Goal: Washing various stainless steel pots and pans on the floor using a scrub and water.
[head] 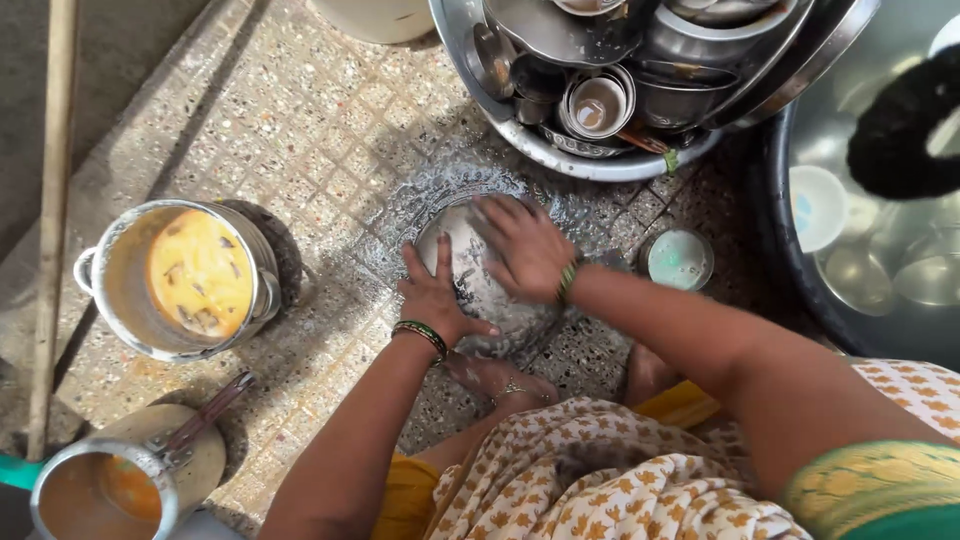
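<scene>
A round steel plate (462, 262) lies flat on the wet speckled floor, ringed by soapy water. My left hand (436, 296) presses on its near left edge with fingers spread, a green bangle at the wrist. My right hand (522, 246) lies flat over the plate's far right part, palm down; whether a scrubber sits beneath it is hidden. My bare foot (500, 381) rests just below the plate.
A big steel basin (560, 155) piled with dirty bowls and cups stands behind the plate. A small tin of green soap (677, 259) sits to the right. A tub of water with dishes (860, 250) is far right. Two pots with yellow liquid (180, 280) (110, 480) stand left, beside a wooden stick (50, 220).
</scene>
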